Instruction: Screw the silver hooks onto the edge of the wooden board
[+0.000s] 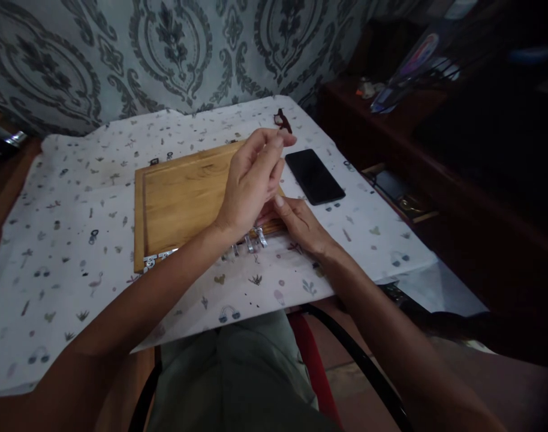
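Observation:
A wooden board (184, 198) with a raised rim lies on the cloth-covered table. Several small shiny metal pieces (249, 242) line its near edge, partly covered by my left forearm. My left hand (256, 171) is raised over the right part of the board, its fingers bent and held together; anything inside them is hidden. Just below it, my right hand (301, 225) is at the board's near right corner. Its thumb points toward my left hand and its fingers are closed, mostly out of sight. What they hold I cannot make out.
A black phone (315, 176) lies right of the board, with dark red folded glasses (282, 120) beyond it. The white patterned tablecloth (94, 210) reaches toward the patterned wall (175, 54). A dark red cabinet (391, 150) with a partly open drawer stands at the right.

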The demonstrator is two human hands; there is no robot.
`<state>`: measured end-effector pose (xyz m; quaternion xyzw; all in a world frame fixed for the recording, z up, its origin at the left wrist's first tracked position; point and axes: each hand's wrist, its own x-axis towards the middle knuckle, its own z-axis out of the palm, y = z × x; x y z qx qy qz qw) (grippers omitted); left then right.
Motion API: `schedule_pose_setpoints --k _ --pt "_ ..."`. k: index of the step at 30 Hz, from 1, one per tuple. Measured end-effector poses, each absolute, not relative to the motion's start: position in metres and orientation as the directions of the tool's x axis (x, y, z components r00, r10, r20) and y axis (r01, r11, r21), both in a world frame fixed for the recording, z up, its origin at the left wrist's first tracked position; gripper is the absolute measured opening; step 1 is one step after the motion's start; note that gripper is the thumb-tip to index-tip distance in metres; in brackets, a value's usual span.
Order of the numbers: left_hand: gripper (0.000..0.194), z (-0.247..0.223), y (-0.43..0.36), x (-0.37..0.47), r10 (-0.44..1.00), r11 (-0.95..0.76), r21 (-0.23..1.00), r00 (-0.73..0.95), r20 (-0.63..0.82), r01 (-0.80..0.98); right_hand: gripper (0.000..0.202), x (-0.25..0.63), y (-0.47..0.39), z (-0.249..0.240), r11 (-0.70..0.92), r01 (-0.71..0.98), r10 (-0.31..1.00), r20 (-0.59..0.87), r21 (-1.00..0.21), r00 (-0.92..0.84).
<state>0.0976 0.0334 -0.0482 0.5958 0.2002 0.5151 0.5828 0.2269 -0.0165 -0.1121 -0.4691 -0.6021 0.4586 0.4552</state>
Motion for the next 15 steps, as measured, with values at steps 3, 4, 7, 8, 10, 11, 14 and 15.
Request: schedule_pose_setpoints --k 3,4,7,8,10,11,14,15 --pt "0.032 -0.048 0.031 0.093 0.842 -0.264 0.922 0.399 0.363 -0.283 0.074 0.228 -0.015 -0.115 0.143 0.145 0.982 0.122 -0.979 -0.145" --pt "0.026 -0.046 0.029 0.091 0.842 -0.28 0.927 0.401 0.362 -0.248 0.074 0.228 -0.015 -0.115 0.146 0.146 0.982 0.124 -0.979 -0.145" --pt "0.015 -0.038 0.023 0.082 0.799 -0.405 0.909 0.447 0.402 -0.093 0.073 0.227 -0.016 -0.111 0.159 0.161 0.979 0.134 -0.974 -0.153" --pt "0.015 -0.034 0.022 0.078 0.77 -0.478 0.878 0.472 0.43 -0.022 0.073 0.227 -0.017 -0.109 0.167 0.169 0.978 0.141 -0.972 -0.155" --pt "0.02 -0.026 0.021 0.071 0.701 -0.633 0.761 0.523 0.484 0.143 0.073 0.228 -0.018 -0.105 0.183 0.186 0.976 0.156 -0.965 -0.153" --pt "0.022 -0.022 0.021 0.067 0.675 -0.693 0.679 0.549 0.492 0.243 0.073 0.228 -0.018 -0.105 0.187 0.19 0.976 0.16 -0.964 -0.148" --pt "0.029 -0.012 0.021 0.058 0.639 -0.769 0.388 0.632 0.438 0.508 0.075 0.228 -0.018 -0.106 0.179 0.172 0.977 0.155 -0.969 -0.147" --pt "0.03 -0.009 0.021 0.055 0.631 -0.775 0.31 0.655 0.415 0.551 0.075 0.228 -0.017 -0.107 0.173 0.158 0.977 0.15 -0.972 -0.149"
